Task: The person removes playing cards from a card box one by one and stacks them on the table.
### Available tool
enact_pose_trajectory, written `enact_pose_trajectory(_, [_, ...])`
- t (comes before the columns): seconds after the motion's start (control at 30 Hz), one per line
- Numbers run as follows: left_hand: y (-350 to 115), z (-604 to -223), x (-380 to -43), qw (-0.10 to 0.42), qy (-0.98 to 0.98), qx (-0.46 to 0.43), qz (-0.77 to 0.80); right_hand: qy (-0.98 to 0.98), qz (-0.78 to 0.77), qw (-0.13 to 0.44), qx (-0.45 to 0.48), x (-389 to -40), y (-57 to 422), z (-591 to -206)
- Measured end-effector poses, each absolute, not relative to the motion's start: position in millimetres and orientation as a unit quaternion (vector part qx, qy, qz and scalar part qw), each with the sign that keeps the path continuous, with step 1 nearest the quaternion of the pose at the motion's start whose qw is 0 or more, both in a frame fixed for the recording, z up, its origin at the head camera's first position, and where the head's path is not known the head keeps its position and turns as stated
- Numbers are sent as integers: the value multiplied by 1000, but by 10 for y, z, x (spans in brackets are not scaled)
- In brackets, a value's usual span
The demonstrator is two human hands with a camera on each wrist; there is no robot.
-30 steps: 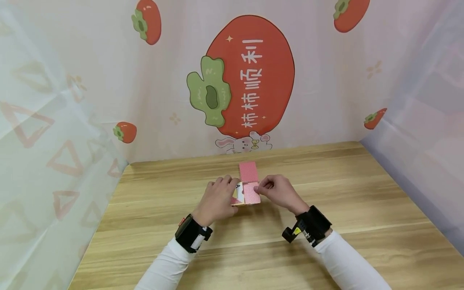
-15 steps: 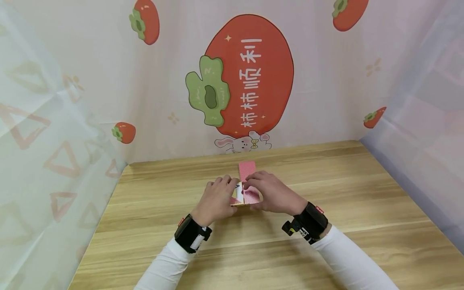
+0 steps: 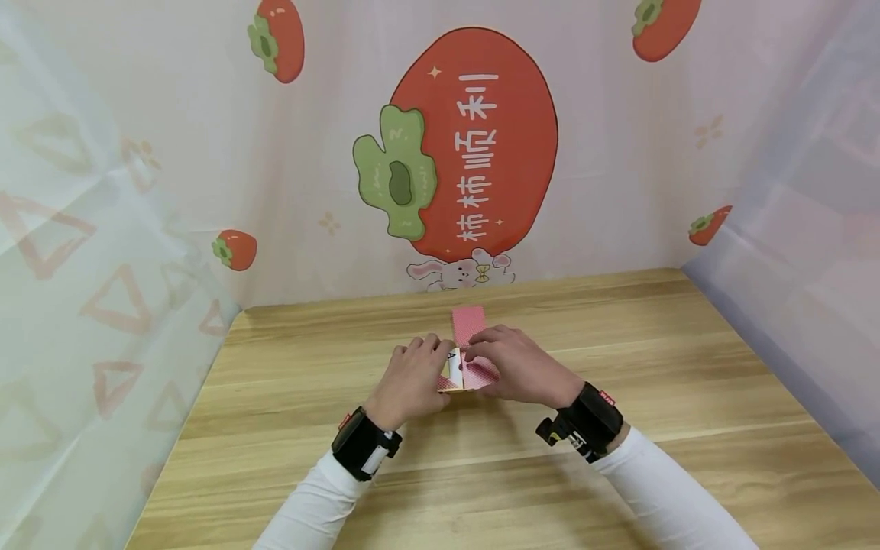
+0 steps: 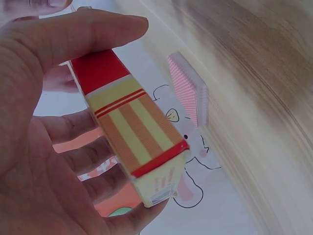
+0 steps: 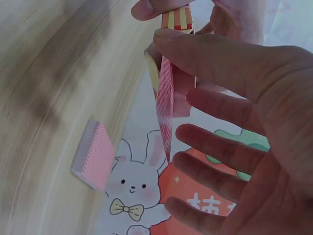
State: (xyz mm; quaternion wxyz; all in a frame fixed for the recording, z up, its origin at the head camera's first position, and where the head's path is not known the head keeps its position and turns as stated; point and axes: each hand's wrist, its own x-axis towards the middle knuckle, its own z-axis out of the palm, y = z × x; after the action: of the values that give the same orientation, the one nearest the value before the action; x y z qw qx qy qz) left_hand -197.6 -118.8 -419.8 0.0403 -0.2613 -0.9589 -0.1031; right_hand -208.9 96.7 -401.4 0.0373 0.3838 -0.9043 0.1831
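My left hand [image 3: 410, 382] holds a playing card box [image 4: 139, 129], thumb on one side and fingers on the other. The box has red, cream and orange stripes; an A shows on its face in the head view. Just right of it, my right hand [image 3: 529, 372] pinches a pink-backed playing card [image 5: 165, 98] between thumb and fingers, at the box's open end. The card bows between the fingertips in the head view; how many cards are in this grip I cannot tell. A squared stack of pink-backed cards [image 3: 469, 324] lies just beyond both hands.
The wooden table [image 3: 440, 489] ends at a cloth backdrop [image 3: 598, 198] printed with persimmons and a rabbit. Cloth walls stand on the left [image 3: 82, 367] and right [image 3: 811, 252]. Both wrists wear black camera straps.
My right hand has moved from the card's right edge to spread across it, thumb near and fingers far, and the card has bent. The left hand has stayed put with the box.
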Motion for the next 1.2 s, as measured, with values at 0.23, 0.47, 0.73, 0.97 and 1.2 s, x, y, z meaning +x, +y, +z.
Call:
enact_pose_trajectory(0.23, [-1186,-4224,-1971,43,-958,-267,-101,-903,192,9,384,-2083,913,-4020])
enact_pose_trajectory(0.47, [-1221,-4239,-1972,47,-960,-257,-98,-903,180,19,390,-2085,973,-4020])
enact_pose_trajectory(0.73, [-1271,-4242,-1961,43,-963,-246,-103,-914,132,19,383,-2080,1051,-3983])
enact_pose_trajectory(0.97, [-1323,-4267,-1975,37,-965,-233,-115,-921,131,19,367,-2138,1159,-3929])
enact_pose_trajectory(1.2, [-1330,-4316,-1991,28,-965,-234,-112,-940,151,37,305,-2259,1176,-3842])
